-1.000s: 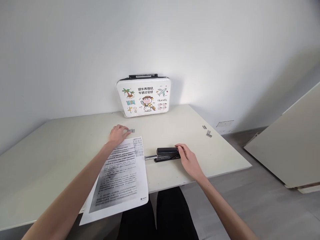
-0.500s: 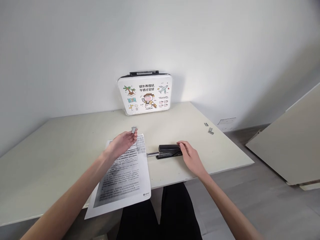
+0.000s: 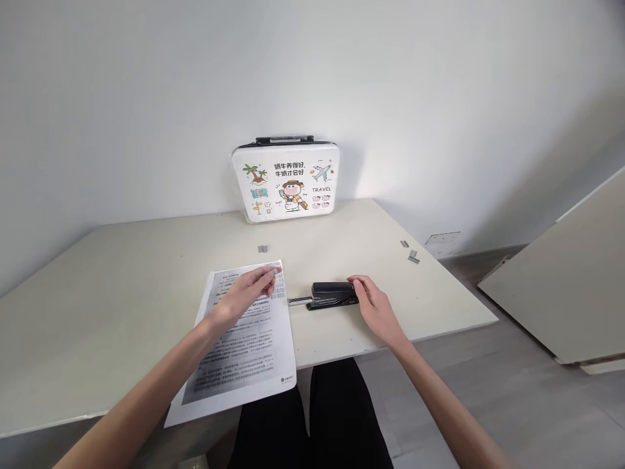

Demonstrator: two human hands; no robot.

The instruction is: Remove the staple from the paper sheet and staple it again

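Note:
My left hand [image 3: 249, 290] is over the upper part of a printed sheet [image 3: 244, 358], pinching a small grey strip of staples [image 3: 275, 271] between thumb and fingers. On the right, my right hand [image 3: 374, 306] grips the rear end of a black stapler [image 3: 332, 294] lying on its base on the table. A metal tray [image 3: 299, 301] sticks out of the stapler's front, pointing left towards the sheet's right edge. Just beyond the sheet lie staple strips [image 3: 262, 249].
A white cartoon-printed case [image 3: 288, 185] with a black handle stands against the wall. More staple strips [image 3: 413, 257] lie near the right edge of the table [image 3: 122, 312]. The sheet overhangs the front edge. A pale panel [image 3: 561, 280] stands at the far right.
My left hand has drawn back and to the right from beyond the sheet, carrying a staple strip; others stay on the table there. My right hand keeps its grip on the stapler.

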